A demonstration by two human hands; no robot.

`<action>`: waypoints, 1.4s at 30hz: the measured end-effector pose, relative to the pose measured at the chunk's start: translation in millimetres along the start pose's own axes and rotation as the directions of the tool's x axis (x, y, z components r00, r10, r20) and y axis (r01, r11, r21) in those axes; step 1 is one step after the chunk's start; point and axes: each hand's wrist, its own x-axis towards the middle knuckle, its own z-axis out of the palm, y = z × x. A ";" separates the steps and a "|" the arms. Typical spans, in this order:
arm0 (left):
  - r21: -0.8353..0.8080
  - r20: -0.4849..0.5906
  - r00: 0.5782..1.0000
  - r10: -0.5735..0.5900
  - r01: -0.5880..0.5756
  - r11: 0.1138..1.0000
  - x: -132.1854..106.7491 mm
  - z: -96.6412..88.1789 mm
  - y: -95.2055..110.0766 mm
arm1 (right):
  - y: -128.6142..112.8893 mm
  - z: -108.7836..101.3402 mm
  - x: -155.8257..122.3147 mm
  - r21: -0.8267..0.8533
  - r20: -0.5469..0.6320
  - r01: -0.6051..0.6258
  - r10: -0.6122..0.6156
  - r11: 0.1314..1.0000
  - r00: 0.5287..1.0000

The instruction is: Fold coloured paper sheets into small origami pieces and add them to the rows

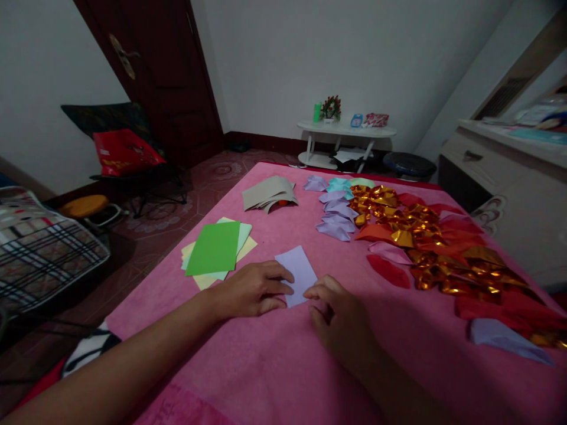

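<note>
A lavender sheet of paper (297, 273) lies on the pink cloth in front of me; I cannot tell whether it is folded. My left hand (261, 287) rests on its left edge, fingers stretched over the paper and pressing it flat. At the lower right corner of the sheet, my right hand (339, 313) has thumb and fingers bent together, gripping the paper's edge. Left of the sheet is a fanned stack of coloured paper with a green sheet (215, 248) on top. Farther back lie curved grey-brown sheets (270, 193).
Folded lavender paper pieces (336, 215), shiny gold pieces (376, 203) and red pieces (456, 236) cover the right side of the pink-covered table (266, 366). A chair with a red bag (126, 152) stands at left. Behind is a small white table (349, 128).
</note>
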 end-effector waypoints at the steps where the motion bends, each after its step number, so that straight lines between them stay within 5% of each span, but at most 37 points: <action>1: -0.004 0.013 1.000 -0.005 0.006 1.000 0.8 -2.4 1.0 | -1.0 -0.2 0.1 -0.010 0.017 0.009 -0.009 1.000 1.000; 7: 0.129 0.054 0.998 0.012 -0.019 0.991 4.8 -1.8 6.9 | -3.0 -0.3 3.4 -0.057 0.032 -0.093 0.095 0.994 0.995; 13: 0.241 -0.016 0.998 0.060 -0.055 0.969 2.7 11.0 1.9 | -0.8 -0.5 1.3 -0.046 0.053 -0.060 0.063 0.997 0.997; 20: 0.156 -0.125 0.991 0.053 -0.034 0.987 1.1 18.0 1.5 | -7.9 -0.8 4.1 -0.192 0.094 -0.002 0.020 0.981 0.995; 24: -0.053 -0.207 0.963 -0.170 0.162 0.985 9.9 13.7 -0.1 | -10.1 -0.4 5.2 -0.302 0.136 0.047 -0.005 0.952 0.991; 27: -0.126 -0.285 0.855 -0.434 0.415 0.901 19.7 9.4 -12.6 | -10.6 -0.4 5.3 -0.312 0.141 0.059 -0.015 0.948 0.990; 29: -0.167 -0.256 0.818 -0.516 0.488 0.857 26.3 7.0 -25.3 | -10.8 -0.4 4.9 -0.301 0.134 0.059 -0.019 0.952 0.991; 35: -0.413 -0.049 0.810 -0.584 0.515 0.751 38.6 5.2 -55.3 | -10.7 -0.7 3.4 -0.247 0.128 0.069 -0.038 0.967 0.991; 42: -0.444 0.001 0.884 -0.468 0.420 0.791 36.3 1.8 -59.2 | -5.7 1.2 3.2 -0.205 0.141 0.077 -0.048 0.976 0.989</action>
